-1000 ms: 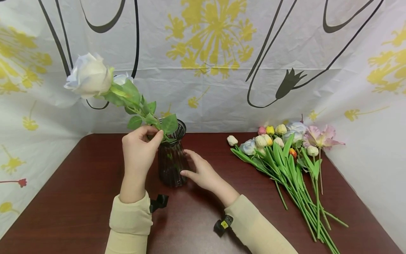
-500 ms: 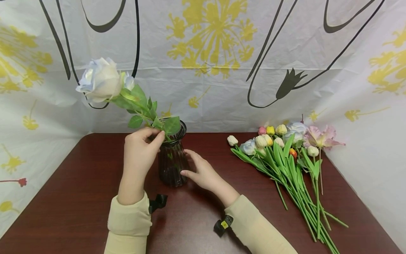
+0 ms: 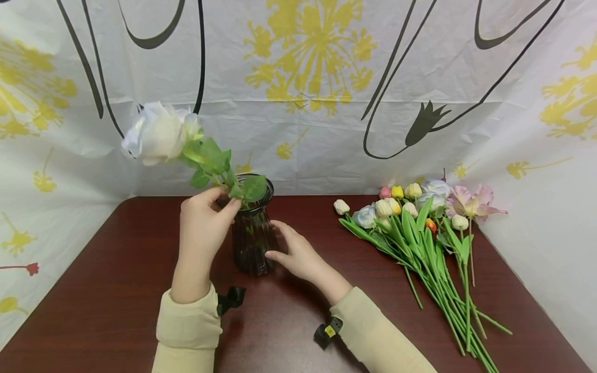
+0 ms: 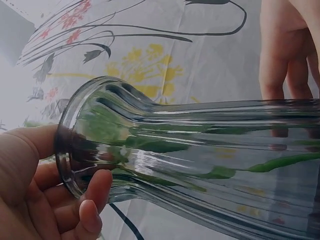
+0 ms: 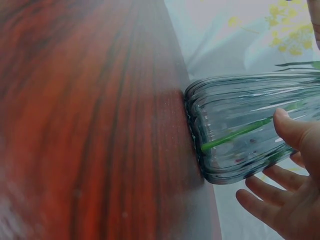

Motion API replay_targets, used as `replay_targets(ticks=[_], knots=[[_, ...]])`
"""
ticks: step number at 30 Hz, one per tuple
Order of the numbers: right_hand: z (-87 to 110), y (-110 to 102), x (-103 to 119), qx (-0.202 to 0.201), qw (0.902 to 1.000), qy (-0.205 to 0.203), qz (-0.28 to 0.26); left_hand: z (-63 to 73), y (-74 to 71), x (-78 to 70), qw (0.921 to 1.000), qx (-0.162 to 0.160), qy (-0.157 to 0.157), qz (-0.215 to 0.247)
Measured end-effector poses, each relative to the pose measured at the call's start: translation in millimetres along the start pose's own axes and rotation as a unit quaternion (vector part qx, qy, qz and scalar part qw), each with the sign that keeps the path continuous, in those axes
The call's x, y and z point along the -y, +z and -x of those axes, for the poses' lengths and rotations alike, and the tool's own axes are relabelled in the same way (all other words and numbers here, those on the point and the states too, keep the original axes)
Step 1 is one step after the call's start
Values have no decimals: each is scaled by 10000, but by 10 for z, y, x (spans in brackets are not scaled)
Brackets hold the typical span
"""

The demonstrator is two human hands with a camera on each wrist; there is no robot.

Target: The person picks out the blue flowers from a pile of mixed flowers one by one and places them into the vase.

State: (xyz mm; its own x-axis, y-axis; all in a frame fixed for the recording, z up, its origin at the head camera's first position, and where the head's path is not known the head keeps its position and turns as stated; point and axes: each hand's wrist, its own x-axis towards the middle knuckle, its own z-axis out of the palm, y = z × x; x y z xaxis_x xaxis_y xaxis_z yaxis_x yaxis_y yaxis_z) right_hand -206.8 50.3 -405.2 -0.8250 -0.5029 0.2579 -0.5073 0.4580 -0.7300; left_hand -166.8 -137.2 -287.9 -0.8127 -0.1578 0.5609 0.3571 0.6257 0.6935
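Observation:
In the head view my left hand (image 3: 205, 220) pinches the leafy stem of a pale blue-white rose (image 3: 156, 133) at the mouth of a dark ribbed glass vase (image 3: 253, 243). The rose leans left, its bloom well outside the rim. Through the glass in the right wrist view, the green stem (image 5: 235, 136) reaches down to the vase's base. My right hand (image 3: 300, 254) holds the lower side of the upright vase, thumb in front and fingers behind. Around the rim in the left wrist view are fingers of my left hand (image 4: 55, 185); the pinched spot is hidden there.
To the right on the dark red-brown table (image 3: 116, 290) lies a pile of artificial flowers: tulips (image 3: 387, 207), blue-white roses (image 3: 436, 192) and a pink lily-like bloom (image 3: 473, 201). Their green stems (image 3: 452, 300) stretch toward the front edge. A patterned white cloth (image 3: 298, 145) hangs behind.
The rose's bloom has moved right and down, closer to the vase. My left hand has stayed near the rim, and my right hand and the vase have kept their places.

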Motion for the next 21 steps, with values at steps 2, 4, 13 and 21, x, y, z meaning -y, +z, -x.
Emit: replay_targets(ticks=[2,4,13,21], knots=[[1,-2,-1,-8,10000,10,2,0,-8,0,9999,-13,-5,-112],[1,-3,-5,-19,10000,-6,-14,0,-14,0,9999,-10,-28,-155],[3,-2,-16,-57,9999,-96,-79,19,-47,25,9999,27,126,-72],[0,-14,3,38,10000,38,-75,30,-77,34,9995,-105,271,-134]])
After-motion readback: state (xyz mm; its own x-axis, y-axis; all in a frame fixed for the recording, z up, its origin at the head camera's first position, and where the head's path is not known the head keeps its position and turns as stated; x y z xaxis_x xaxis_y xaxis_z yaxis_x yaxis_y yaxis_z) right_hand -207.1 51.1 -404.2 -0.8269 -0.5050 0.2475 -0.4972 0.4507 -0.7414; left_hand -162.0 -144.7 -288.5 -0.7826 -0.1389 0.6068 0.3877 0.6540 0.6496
